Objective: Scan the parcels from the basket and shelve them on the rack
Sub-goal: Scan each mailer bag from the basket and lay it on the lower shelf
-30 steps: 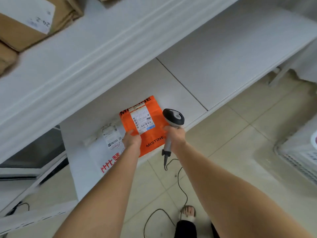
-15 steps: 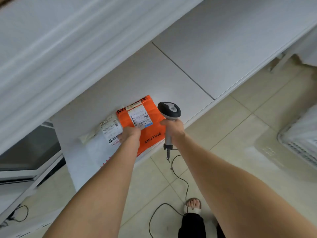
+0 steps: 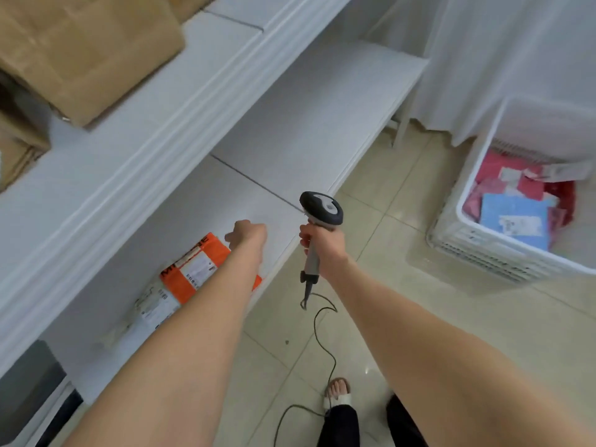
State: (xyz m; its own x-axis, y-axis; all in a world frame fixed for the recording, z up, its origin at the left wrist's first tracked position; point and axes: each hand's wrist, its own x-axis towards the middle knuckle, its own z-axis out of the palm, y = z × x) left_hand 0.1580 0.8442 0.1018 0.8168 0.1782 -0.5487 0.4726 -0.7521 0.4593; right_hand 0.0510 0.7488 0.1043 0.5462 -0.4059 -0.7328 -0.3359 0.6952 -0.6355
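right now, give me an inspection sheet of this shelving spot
surface: white lower shelf, two parcels at its near end
job's things: orange parcel lies flat on the shelf against a white parcel; basket on the floor holds a blue parcel and red ones
clutter: boxes on the upper shelf
hands: left hand above the lower shelf, fingers curled, holding nothing; right hand grips the scanner
cables: scanner cable trails loose on the floor near a foot
surroundings: tiled floor, white cloth behind the basket
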